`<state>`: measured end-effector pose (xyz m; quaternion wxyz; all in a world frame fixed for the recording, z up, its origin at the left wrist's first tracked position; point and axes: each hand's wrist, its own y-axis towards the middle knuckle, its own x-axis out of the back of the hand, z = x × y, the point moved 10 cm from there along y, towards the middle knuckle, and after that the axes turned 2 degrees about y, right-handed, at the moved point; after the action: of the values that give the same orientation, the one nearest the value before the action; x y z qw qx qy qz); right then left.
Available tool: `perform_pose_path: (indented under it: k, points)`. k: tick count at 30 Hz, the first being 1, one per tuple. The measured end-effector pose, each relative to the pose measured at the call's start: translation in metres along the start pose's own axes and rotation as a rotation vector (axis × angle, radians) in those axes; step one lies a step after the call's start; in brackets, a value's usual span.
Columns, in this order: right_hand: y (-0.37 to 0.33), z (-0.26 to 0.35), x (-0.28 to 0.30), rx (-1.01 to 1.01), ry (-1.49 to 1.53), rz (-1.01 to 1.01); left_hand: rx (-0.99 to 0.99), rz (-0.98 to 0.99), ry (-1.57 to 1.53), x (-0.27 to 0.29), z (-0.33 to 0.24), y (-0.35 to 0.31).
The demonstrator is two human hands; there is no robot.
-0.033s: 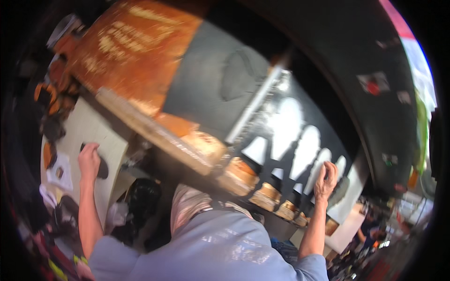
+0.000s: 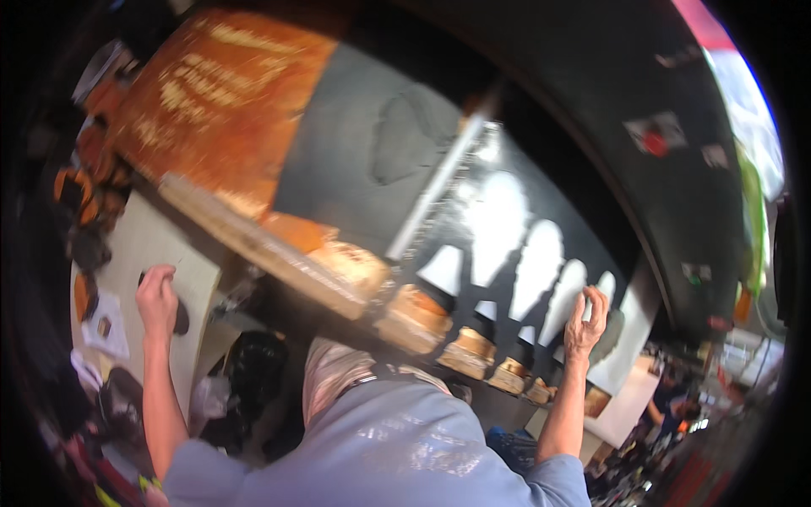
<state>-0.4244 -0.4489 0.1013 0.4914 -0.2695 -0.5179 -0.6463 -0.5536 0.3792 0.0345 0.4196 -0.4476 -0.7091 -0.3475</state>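
Note:
My left hand (image 2: 157,301) is over a pale board at the left, its fingers curled around a dark sole-shaped piece (image 2: 182,319). Most of that piece is hidden behind the hand. At the right, my right hand (image 2: 585,323) has bent fingers over the near right part of a dark sheet (image 2: 541,203) with a row of sole-shaped cut-outs showing white. Beside its fingers is a grey-green sole-shaped patch (image 2: 610,331); whether the hand grips it is hard to make out. A shiny metal bar (image 2: 439,198) lies across the sheet to the left of the cut-outs.
A worn orange-brown board (image 2: 228,93) borders a plain dark sheet (image 2: 346,144) on the bench. Its wooden front edge (image 2: 253,249) runs before me. The pale side board (image 2: 187,253) stands left, with a black bag (image 2: 256,367) below. A dark curved machine part (image 2: 583,93) overhangs the right.
The bench and sheets sit slightly farther left and higher in view. My left hand is a little lower, still around the dark piece. My right hand has barely moved.

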Motion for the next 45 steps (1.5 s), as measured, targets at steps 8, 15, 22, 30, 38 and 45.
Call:
perform_pose_path:
  k: [8,15,22,30,38,45]
  points:
    - [-0.055,-0.168,0.095,-0.77,-0.079,0.101,-0.778,0.116,-0.55,-0.069,-0.435,0.041]
    - [-0.064,-0.16,0.081,-0.595,0.053,0.167,-0.716,0.198,-0.166,-0.2,-0.569,0.115]
    - [-0.068,-0.145,0.08,-0.56,-0.032,0.092,-0.817,0.09,-0.096,-0.198,-0.543,0.084]
    - [-0.072,-0.123,0.13,-0.631,0.173,-0.017,-0.806,0.112,-0.14,-0.16,-0.522,0.009]
    - [0.02,0.026,0.07,-0.258,0.384,0.151,-0.603,0.079,-0.507,-0.139,-0.494,0.015]
    - [0.092,0.181,-0.028,0.632,0.215,0.554,-0.4,0.028,-0.71,-0.141,-0.469,0.029]
